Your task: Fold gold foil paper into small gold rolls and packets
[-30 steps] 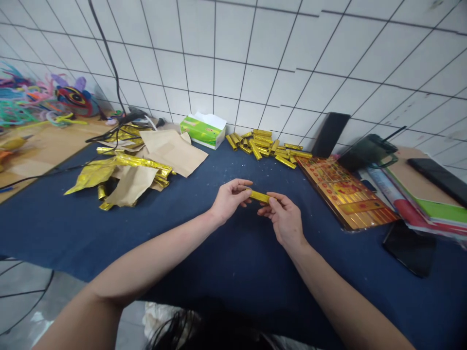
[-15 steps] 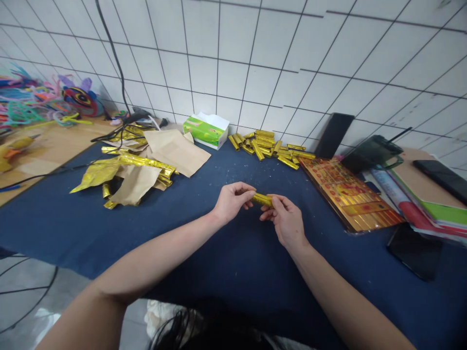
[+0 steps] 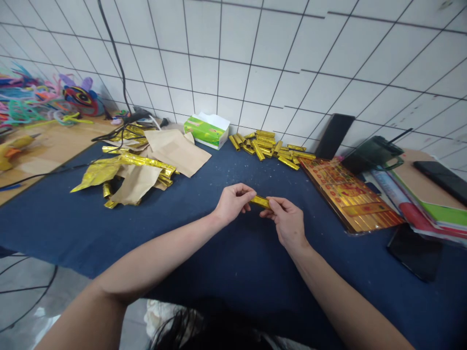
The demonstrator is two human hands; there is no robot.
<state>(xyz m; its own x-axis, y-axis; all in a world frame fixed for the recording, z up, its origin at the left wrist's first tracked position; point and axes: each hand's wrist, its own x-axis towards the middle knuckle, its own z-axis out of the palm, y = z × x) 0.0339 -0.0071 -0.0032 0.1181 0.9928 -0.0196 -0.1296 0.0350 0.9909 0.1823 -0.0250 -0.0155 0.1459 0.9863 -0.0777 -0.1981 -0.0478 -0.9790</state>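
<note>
A small roll of gold foil paper [image 3: 260, 201] is held between my two hands above the dark blue cloth [image 3: 241, 262]. My left hand [image 3: 235, 201] pinches its left end with thumb and fingers. At the other end, my right hand [image 3: 286, 218] grips it the same way. My fingertips cover both ends of the roll. Beyond my hands, against the wall, lies a pile of similar gold rolls [image 3: 266, 144]. To the left is a loose heap of gold foil sheets [image 3: 98, 172] and brown paper pieces [image 3: 178, 150].
A green tissue pack [image 3: 206, 130] stands by the tiled wall. On the right are a red-gold packet [image 3: 352, 194], a dark cup [image 3: 374, 153], stacked books [image 3: 434, 194] and a black phone [image 3: 416, 250]. A glue gun [image 3: 14, 150] and a black cable [image 3: 116, 63] are on the left.
The gold roll has turned slightly in my fingers, and my right fingers have shifted a little on its end. Both hands stay in nearly the same place.
</note>
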